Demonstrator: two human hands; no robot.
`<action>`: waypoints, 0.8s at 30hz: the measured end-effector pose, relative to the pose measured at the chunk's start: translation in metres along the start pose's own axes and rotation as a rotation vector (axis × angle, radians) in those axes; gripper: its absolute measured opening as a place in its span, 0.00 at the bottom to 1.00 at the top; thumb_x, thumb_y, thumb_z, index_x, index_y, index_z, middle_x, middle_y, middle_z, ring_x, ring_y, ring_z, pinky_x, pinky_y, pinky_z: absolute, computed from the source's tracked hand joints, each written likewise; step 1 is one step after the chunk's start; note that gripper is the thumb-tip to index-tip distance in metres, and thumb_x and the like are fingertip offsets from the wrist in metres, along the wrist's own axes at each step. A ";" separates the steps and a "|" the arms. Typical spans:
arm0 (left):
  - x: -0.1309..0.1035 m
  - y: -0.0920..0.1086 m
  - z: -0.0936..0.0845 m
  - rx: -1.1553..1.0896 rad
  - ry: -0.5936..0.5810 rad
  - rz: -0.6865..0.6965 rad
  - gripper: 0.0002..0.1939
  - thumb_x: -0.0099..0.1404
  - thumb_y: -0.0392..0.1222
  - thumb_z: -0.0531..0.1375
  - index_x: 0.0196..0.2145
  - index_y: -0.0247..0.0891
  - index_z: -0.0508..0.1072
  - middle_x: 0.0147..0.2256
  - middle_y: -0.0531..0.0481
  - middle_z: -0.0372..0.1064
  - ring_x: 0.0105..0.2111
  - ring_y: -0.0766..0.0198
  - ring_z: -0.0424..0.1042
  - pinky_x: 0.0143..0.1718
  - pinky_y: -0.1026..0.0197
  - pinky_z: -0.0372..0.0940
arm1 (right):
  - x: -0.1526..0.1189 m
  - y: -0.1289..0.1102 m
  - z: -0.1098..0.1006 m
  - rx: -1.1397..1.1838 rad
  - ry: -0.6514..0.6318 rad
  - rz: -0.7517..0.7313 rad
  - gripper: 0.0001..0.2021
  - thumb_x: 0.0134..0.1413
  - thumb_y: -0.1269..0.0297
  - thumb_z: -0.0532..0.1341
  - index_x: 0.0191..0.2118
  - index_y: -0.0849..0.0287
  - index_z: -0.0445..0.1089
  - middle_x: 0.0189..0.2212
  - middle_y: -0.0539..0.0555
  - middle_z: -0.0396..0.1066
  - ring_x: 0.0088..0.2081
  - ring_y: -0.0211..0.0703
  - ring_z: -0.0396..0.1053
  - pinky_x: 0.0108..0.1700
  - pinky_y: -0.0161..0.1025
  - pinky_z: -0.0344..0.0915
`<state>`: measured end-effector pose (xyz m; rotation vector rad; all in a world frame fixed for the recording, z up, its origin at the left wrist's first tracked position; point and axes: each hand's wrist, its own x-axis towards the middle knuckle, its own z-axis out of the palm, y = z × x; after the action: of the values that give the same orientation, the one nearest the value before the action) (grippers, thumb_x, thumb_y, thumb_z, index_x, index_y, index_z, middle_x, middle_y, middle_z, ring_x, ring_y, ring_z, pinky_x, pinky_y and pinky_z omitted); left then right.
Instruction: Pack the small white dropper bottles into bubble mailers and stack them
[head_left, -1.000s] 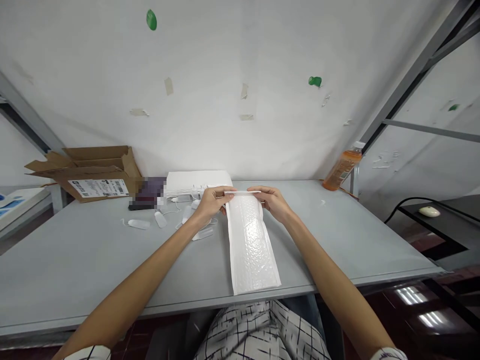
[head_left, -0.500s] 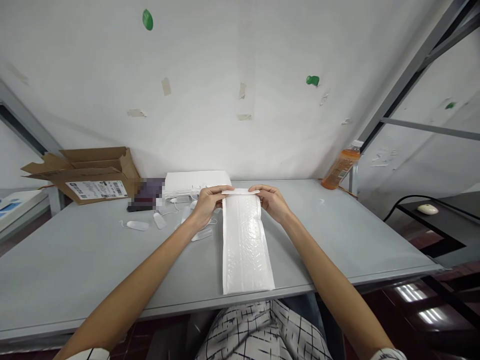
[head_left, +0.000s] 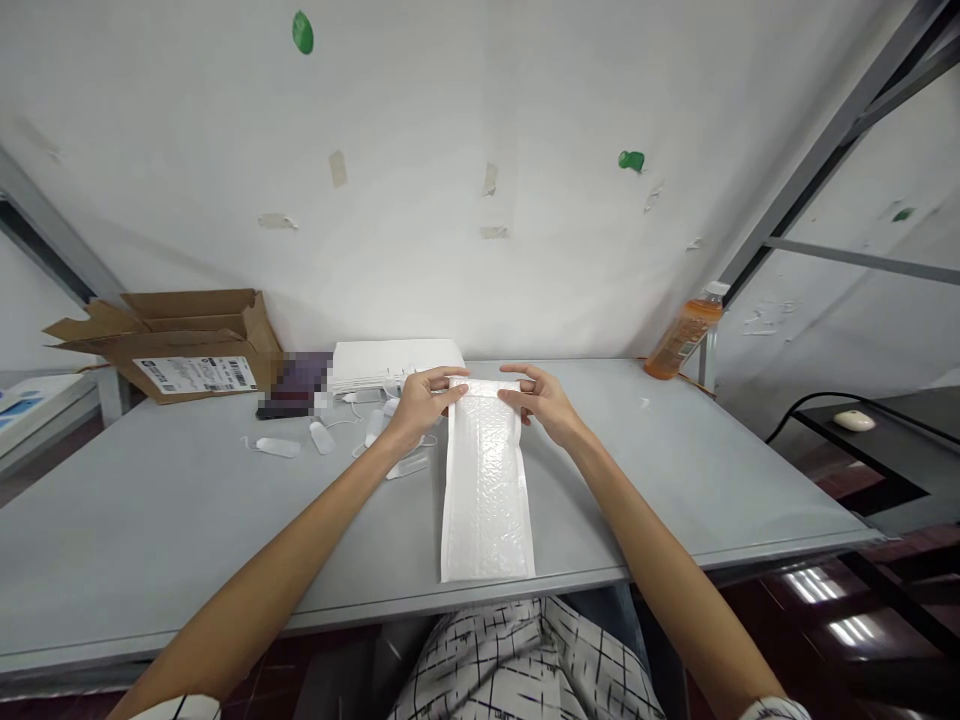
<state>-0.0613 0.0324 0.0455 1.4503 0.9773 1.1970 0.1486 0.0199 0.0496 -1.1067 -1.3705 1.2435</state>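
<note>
Presently | my left hand [head_left: 418, 410], right hand [head_left: 550, 408]: fingers pinched nearly closed on white rectangular bubble-plastic mailer [head_left: 487, 490], twelve-o'clock end | uneven pressure could crease it

Clock seen from the person's seat: one white bubble mailer [head_left: 487, 490] at twelve, with two hands on it, the left hand [head_left: 420, 408] at half past eleven and the right hand [head_left: 550, 405] at half past twelve. One grey table [head_left: 675, 490] lies beneath. Two white tags [head_left: 277, 447] sit apart between ten and eleven; more overlap at eleven, too hidden to count. There is one white stack [head_left: 401, 355] near eleven, one cardboard box [head_left: 259, 340] between ten and eleven, one bottle [head_left: 684, 338] at one, one mouse [head_left: 855, 420] at two.
</note>
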 end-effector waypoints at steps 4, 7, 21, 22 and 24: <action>-0.003 0.004 0.002 0.011 -0.023 0.002 0.35 0.52 0.52 0.69 0.56 0.37 0.71 0.28 0.53 0.71 0.28 0.66 0.69 0.28 0.63 0.68 | 0.002 -0.003 -0.007 -0.030 -0.018 0.032 0.15 0.41 0.58 0.70 0.34 0.62 0.75 0.21 0.49 0.67 0.20 0.32 0.57 0.19 0.34 0.48; -0.003 0.005 0.002 0.004 -0.002 0.015 0.32 0.55 0.52 0.67 0.54 0.36 0.71 0.35 0.47 0.74 0.33 0.61 0.74 0.29 0.61 0.70 | 0.005 -0.005 -0.020 0.054 0.126 -0.015 0.14 0.38 0.60 0.71 0.31 0.62 0.73 0.19 0.47 0.65 0.19 0.32 0.56 0.19 0.34 0.48; 0.000 -0.004 0.003 0.446 0.124 0.276 0.14 0.64 0.48 0.59 0.44 0.39 0.76 0.43 0.45 0.74 0.40 0.60 0.74 0.29 0.66 0.67 | 0.037 0.034 -0.112 0.144 1.013 0.085 0.08 0.46 0.65 0.64 0.32 0.57 0.64 0.25 0.50 0.68 0.23 0.36 0.68 0.18 0.30 0.61; 0.000 -0.004 0.003 0.476 0.128 0.291 0.14 0.64 0.47 0.59 0.44 0.39 0.76 0.44 0.45 0.74 0.40 0.61 0.74 0.29 0.66 0.66 | 0.039 0.039 -0.114 0.125 1.037 0.111 0.08 0.47 0.65 0.64 0.33 0.57 0.63 0.26 0.50 0.69 0.24 0.37 0.70 0.18 0.29 0.61; -0.001 -0.004 0.004 0.497 0.111 0.304 0.13 0.64 0.46 0.58 0.43 0.39 0.76 0.43 0.45 0.75 0.40 0.61 0.74 0.29 0.66 0.66 | 0.045 0.048 -0.117 0.105 1.044 0.144 0.08 0.49 0.66 0.63 0.34 0.57 0.62 0.26 0.50 0.69 0.24 0.38 0.71 0.18 0.29 0.62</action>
<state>-0.0576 0.0319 0.0409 1.9960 1.2206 1.3194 0.2588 0.0848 0.0094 -1.4805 -0.4308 0.6161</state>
